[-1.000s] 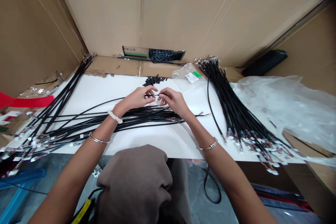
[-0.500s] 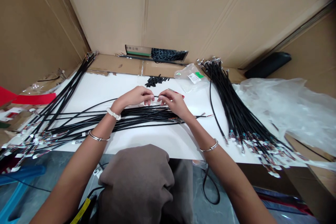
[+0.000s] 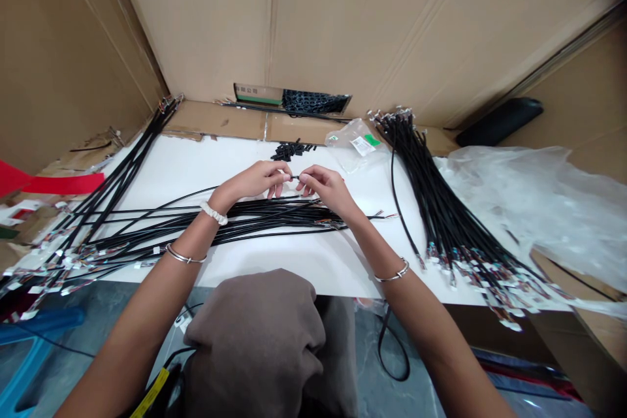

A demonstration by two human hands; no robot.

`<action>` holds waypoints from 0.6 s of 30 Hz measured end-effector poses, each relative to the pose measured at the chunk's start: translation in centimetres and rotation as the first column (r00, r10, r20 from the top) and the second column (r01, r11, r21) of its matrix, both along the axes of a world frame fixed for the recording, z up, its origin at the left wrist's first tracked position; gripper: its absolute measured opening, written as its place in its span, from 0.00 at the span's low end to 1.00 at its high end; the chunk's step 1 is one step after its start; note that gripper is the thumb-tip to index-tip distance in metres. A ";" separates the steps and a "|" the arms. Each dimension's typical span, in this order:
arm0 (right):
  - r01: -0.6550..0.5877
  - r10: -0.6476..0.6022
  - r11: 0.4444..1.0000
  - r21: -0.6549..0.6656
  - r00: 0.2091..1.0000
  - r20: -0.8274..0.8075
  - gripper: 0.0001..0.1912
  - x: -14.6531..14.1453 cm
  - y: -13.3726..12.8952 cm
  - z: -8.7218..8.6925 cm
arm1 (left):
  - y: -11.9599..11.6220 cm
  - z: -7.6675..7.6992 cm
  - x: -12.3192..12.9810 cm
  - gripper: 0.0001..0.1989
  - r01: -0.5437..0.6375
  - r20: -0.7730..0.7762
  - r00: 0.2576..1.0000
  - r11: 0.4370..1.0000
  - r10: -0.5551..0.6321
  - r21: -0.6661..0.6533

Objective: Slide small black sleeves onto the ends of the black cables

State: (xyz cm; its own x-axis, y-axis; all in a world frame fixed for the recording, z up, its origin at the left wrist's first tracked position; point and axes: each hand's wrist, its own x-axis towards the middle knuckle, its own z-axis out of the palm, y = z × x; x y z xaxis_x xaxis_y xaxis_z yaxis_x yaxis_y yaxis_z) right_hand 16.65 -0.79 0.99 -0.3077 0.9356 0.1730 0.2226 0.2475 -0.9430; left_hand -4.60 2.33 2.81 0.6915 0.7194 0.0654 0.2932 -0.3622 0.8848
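Note:
My left hand [image 3: 252, 181] and my right hand [image 3: 326, 189] meet above the white table, pinching a short black tube [image 3: 294, 177] between their fingertips. A loose bundle of thin black cables [image 3: 264, 219] lies just below both hands, with my forearms crossing it. Further up sits a small pile of short black tubes [image 3: 291, 151]. Long bundles of black cables with small white-tagged connectors fan out on both sides, one at the left [image 3: 117, 189] and one at the right [image 3: 450, 222].
A clear plastic bag with a label [image 3: 355, 145] lies by the table's back edge, and crumpled clear plastic sheeting [image 3: 529, 202] spreads at the right. Cardboard walls [image 3: 392, 26] surround the white table [image 3: 279, 261]. Brown cloth [image 3: 252, 346] sits below its front edge.
My fingertips have closed in on the short tube from both sides. A small red item near my right hand, seen half a second ago, is now hidden. The camera has shifted slightly.

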 end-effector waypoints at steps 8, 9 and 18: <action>0.005 -0.005 1.000 0.025 1.000 0.013 0.14 0.0 -0.2 0.2 | -0.3 0.3 0.1 0.11 -0.017 0.008 1.000 1.000 0.017 0.008; 0.002 -0.002 1.000 0.027 1.000 0.012 0.14 -0.1 -0.3 0.2 | -0.4 0.4 0.2 0.11 -0.025 0.004 1.000 1.000 0.025 0.019; -0.009 0.007 0.999 -0.053 1.000 -0.024 0.17 -0.2 -0.3 0.1 | -0.6 0.0 0.6 0.06 -0.097 0.002 0.995 0.981 0.099 0.170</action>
